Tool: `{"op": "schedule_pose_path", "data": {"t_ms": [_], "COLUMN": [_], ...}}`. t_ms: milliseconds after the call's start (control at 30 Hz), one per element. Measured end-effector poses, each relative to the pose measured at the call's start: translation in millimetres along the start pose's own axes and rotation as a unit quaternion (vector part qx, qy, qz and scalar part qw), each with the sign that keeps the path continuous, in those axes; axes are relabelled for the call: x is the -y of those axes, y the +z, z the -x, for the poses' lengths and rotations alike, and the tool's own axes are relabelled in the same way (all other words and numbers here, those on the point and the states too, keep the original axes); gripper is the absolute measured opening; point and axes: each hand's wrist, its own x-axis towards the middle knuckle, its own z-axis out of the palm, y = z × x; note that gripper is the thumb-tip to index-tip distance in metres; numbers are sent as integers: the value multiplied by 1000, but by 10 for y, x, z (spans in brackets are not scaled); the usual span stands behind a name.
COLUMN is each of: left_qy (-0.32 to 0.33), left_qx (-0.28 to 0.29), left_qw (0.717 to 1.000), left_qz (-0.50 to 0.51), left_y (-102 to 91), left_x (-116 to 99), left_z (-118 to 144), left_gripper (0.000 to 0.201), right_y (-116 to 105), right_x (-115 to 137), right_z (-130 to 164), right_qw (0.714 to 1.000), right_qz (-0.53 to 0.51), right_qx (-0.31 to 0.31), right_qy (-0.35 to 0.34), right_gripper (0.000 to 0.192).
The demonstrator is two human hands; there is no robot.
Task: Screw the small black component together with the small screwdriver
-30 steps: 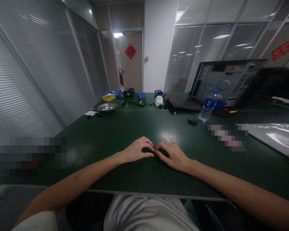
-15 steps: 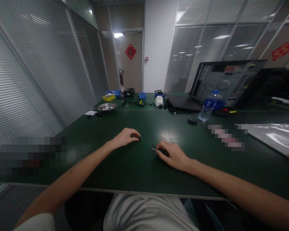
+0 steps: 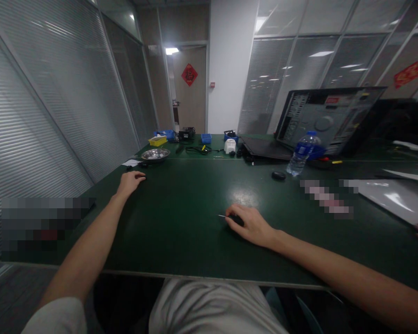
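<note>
My left hand (image 3: 129, 182) is at the left of the green table (image 3: 181, 232), just in front of a metal bowl (image 3: 155, 154). Its fingers are pinched together, and a dark bit shows at the tips, too small to name. Near the middle of the table my right hand (image 3: 249, 222) rests with its fingers curled closed. From its fingertips a thin, light, pointed rod (image 3: 222, 215) sticks out to the left. What the rod belongs to is hidden in the dark space under the fingers.
A black mouse (image 3: 278, 176) and a water bottle (image 3: 298, 155) stand right of centre, before an opened computer case (image 3: 323, 118). Small blue and yellow trays, cables and a white device (image 3: 230, 146) line the back. At the right edge, another person's fingers touch a shiny white sheet (image 3: 397, 197).
My left hand has moved left and away from me, from near the table's middle to near the metal bowl. My right hand stays in place with the rod. A sheet edge at right has lifted.
</note>
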Motion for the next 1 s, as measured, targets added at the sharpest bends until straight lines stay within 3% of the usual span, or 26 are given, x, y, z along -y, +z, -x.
{"op": "schedule_pose_path", "data": {"t_ms": [200,400,800,1000], "left_qy": [-29,-41,-32,-28], "left_qx": [-56,-69,-22,1], "left_qw": [998,997,979,975], "left_qz": [-9,-14,-198,-222], "left_y": [10,21,-50,-27], "left_x": [170,209,-96,-204], "left_z": [25,17,94,93], "left_gripper": [27,25,36,32], "right_y": [-1,-11,12,16], "right_x": [3,-3,-19,-31], "right_z": [-1,-1,10,9], "right_qw": [1000,1000,1000,1000], "right_qz": [0,-3,-1,-2], "right_qx": [3,6,1,5], "right_qy": [6,8,1,4], "right_gripper": [15,16,14,15]}}
